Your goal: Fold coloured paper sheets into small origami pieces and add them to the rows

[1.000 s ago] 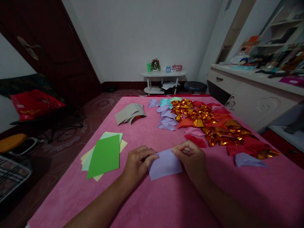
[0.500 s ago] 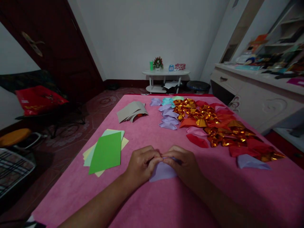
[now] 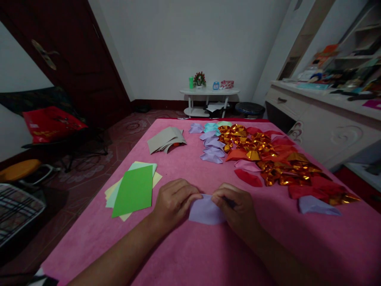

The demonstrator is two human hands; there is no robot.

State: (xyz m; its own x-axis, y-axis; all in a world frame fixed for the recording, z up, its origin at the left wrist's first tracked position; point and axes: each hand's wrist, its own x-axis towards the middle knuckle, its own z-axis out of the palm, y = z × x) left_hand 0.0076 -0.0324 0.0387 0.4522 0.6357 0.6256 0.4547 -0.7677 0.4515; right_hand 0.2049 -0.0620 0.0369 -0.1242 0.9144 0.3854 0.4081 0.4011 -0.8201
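Two bare hands, one lilac sheet point(image 3: 206, 214). Head view, fwd & down. Step in hand, by judgement: working along far edge of sheet, prob. folding or creasing. Next move prob. calls for level pinches L & R, edges flush, then firm, even pressure along the line; any skew btwn grips likely to give a crooked crease.

L hand point(image 3: 172, 200): fingers clamped on far L part of sheet, thumb on near face. R hand point(image 3: 238, 204): fingers clamped on same edge farther R, thumb likewise on near face; rest of hand curled. Short span of edge btwn grips; hands apart.

Sheet: centre of near half of pink-covered bench point(image 3: 166, 256); resting flat or slightly raised, can't tell. Matte, plain, thin-looking; wider L–R than deep; near edge gently bowed, R end hidden by R hand. Possible narrow turned strip at far edge, too small to confirm.

Surroundings: to L, green sheet point(image 3: 133, 192) atop fanned yellow sheet point(image 3: 156, 180) & mint sheet point(image 3: 111, 201); beyond, grey stack point(image 3: 163, 140). Beyond hands, lilac folded pieces point(image 3: 212, 154), approx. same hue as sheet; farther R, gold foil pieces point(image 3: 269, 178). Nearest R hand, red folded piece point(image 3: 247, 177).
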